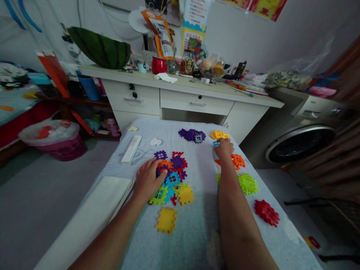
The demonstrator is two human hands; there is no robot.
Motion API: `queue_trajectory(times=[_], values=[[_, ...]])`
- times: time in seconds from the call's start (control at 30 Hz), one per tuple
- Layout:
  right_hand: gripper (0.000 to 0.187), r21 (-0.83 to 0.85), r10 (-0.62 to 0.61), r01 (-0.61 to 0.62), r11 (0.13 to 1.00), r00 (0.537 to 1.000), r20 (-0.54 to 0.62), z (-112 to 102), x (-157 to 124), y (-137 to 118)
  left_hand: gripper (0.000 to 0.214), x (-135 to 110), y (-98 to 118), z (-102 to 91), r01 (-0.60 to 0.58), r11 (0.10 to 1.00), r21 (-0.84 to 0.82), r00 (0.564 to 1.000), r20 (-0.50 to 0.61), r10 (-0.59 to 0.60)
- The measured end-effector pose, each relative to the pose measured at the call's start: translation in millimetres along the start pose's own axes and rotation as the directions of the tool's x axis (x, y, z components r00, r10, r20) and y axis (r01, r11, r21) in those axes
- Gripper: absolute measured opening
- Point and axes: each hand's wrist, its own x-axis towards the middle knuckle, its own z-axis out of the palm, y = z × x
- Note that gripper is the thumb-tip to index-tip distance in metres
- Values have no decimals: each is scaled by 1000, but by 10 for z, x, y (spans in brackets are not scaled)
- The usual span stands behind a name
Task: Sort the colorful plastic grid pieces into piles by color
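Note:
My left hand (149,178) rests at the left side of a mixed pile of toothed plastic building tiles, fingers spread and thumb over a purple tile (161,170). In that pile are a blue tile (172,179), a lime green tile (159,195) and a yellow tile (185,195); another yellow tile (166,220) lies alone in front. My right hand (224,148) reaches to the far right, its fingers closed on a light blue tile (216,143), partly hidden. Orange tiles (238,161) lie beside its wrist, and yellow-orange tiles (219,134) just beyond.
Purple tiles (191,135) are stacked at the far side; lime green tiles (248,183) and red tiles (266,212) line the right edge. A white box (131,150) and a folded white cloth-like item (104,195) lie left. Beyond stands a white desk (135,99); a washing machine (298,123) is right.

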Motion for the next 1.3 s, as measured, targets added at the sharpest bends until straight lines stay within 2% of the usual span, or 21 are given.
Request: queue_trajectory(times=[0.27, 0.47, 0.6, 0.8, 0.87, 0.9, 0.93, 0.97, 1.0, 1.03, 1.07, 1.1, 1.17, 1.3], values=[[39, 9, 84, -84, 996, 991, -101, 9, 46, 98, 38, 6, -2, -6, 5, 1000, 7, 1000, 12, -5], [40, 5, 107, -107, 994, 989, -100, 56, 49, 137, 38, 5, -8, 1, -2, 1000, -5, 1000, -3, 2], [39, 2, 122, -122, 993, 992, -39, 72, 45, 145, 40, 1, -2, -8, 4, 1000, -11, 1000, 9, -4], [38, 13, 59, -59, 998, 998, -20, -102, 22, -10, 39, -2, -4, -4, -8, 1000, -18, 1000, -10, 8], [39, 77, -72, 72, 994, 997, -2, -190, -18, -156, 39, -1, -10, 7, -7, 1000, -15, 1000, -13, 7], [37, 129, -188, 182, 975, 982, 33, -226, -53, -246, 38, -1, -12, 11, -9, 1000, -14, 1000, -16, 9], [35, 190, -325, 304, 933, 942, 85, -251, -99, -343, 38, -1, -13, 14, -12, 1000, -15, 1000, -19, 12], [32, 256, -463, 418, 871, 875, 146, -265, -157, -446, 39, -1, -14, 15, -14, 1000, -17, 1000, -21, 14], [29, 316, -579, 506, 802, 788, 210, -265, -224, -549, 39, -2, -13, 14, -15, 1000, -18, 1000, -21, 14], [28, 359, -657, 560, 747, 705, 267, -253, -298, -649, 39, -2, -11, 13, -13, 1000, -17, 1000, -19, 13], [26, 377, -700, 593, 712, 641, 313, -231, -375, -742, 38, -3, -9, 10, -9, 1000, -15, 1000, -16, 8], [25, 371, -722, 620, 692, 598, 349, -202, -451, -825, 38, -4, -6, 6, -4, 1000, -10, 1000, -13, 4], [25, 318, -739, 673, 668, 544, 398, -131, -584, -953, 39, -4, 1, -3, 1, 1000, -2, 1000, -6, -1], [25, 198, -742, 755, 625, 496, 452, -6, -725, -1062, 40, -3, 14, -17, -6, 1000, 2, 1000, -6, 6]])
